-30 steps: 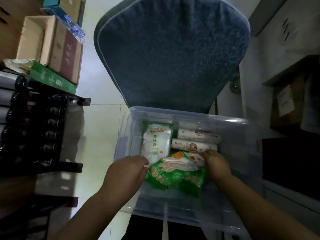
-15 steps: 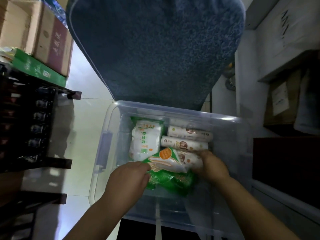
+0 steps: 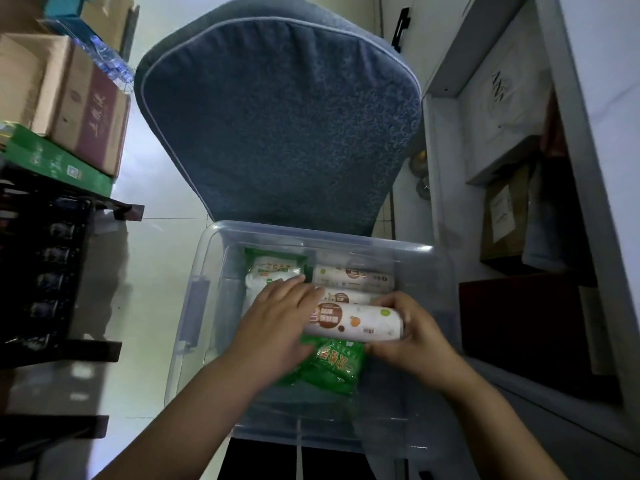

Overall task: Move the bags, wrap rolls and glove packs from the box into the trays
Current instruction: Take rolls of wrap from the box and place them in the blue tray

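Lifted since the earlier frame, one white cylindrical wrap roll [image 3: 360, 322] with a brown printed label is now riding above the green crinkly plastic glove pack [image 3: 334, 370] instead of lying beside it, and both hands are coming off that pack. From the head view, the right hand [image 3: 412, 332] is curling its fingers and thumb round the roll's right end. The left hand [image 3: 277, 323] is lying with straight fingers across the roll's left end, steadying rather than gripping; its thumb is hiding underneath, so possibly it is pinching a little. The roll is sitting roughly level, within the walls of the clear plastic storage box [image 3: 346, 239]. Two more white rolls [image 3: 353, 276] are lying behind it, and a white-and-green soft bag pack [image 3: 268, 271] is lying at the back left. A blue padded chair cushion [image 3: 277, 126] is standing just beyond the box, and no tray is showing here. The roll is looking light and stiff along its length, with a smooth wrapper that is likely slippery, so gripping round the barrel is suiting it better than pinching an end. The glove pack is looking soft and floppy, and is probably best scooped flat or gripped across its middle.
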The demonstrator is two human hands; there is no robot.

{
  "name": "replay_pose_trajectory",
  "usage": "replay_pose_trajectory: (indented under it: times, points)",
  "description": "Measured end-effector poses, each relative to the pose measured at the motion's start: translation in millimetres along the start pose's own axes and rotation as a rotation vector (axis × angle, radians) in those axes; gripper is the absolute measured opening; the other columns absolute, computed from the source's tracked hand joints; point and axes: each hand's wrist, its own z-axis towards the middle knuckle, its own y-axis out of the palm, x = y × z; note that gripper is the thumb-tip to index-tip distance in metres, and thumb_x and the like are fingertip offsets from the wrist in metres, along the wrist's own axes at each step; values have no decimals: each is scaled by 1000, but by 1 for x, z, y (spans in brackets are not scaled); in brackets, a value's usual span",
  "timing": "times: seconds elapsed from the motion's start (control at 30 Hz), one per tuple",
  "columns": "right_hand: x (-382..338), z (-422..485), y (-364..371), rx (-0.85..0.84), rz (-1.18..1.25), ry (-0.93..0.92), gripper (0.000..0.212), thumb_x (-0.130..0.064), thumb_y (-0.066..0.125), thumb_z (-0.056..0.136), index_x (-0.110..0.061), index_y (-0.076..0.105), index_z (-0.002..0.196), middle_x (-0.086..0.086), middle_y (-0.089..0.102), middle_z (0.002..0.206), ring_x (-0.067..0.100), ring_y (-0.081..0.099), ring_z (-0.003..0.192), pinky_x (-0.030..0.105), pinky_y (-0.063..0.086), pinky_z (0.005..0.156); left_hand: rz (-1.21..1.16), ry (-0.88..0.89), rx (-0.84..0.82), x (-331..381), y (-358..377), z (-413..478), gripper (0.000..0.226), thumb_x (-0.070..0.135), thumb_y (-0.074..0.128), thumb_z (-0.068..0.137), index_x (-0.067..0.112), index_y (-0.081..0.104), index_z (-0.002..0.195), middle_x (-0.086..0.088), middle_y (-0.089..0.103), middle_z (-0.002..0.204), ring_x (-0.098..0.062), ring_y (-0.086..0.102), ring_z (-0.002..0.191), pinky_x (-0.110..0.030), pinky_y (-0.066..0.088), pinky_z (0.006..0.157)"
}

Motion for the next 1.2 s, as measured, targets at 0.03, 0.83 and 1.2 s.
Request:
replay_pose_trajectory:
  times: [0.03, 0.83, 1.2]
  points:
    - [4, 0, 6, -14, 21, 6, 47, 5, 79, 62, -14, 54, 97, 13, 59, 101, 6, 62, 79, 20, 51, 58, -20, -10, -11, -2, -1, -1, 73, 39, 71, 69, 28, 38, 134, 5, 49, 134, -18, 41, 126, -26, 26, 104]
    - [144, 109, 49, 139, -1003, 365, 31, -11, 46, 92, -4, 49, 122, 19, 45, 132, 33, 39, 121, 41, 32, 101, 148, -237, 3, -73, -5, -52, 48, 45, 78, 57, 27, 62, 98, 5, 64, 80, -18, 61, 68, -23, 33, 54]
    - [72, -13, 38, 234, -878, 386, 44, -52, 50, 85, -15, 49, 108, 11, 66, 106, 30, 64, 92, 31, 44, 64, 104, -136, 68, -47, -49, -68, 41, 47, 68, 64, 29, 60, 100, 6, 64, 90, -17, 60, 77, -28, 48, 60]
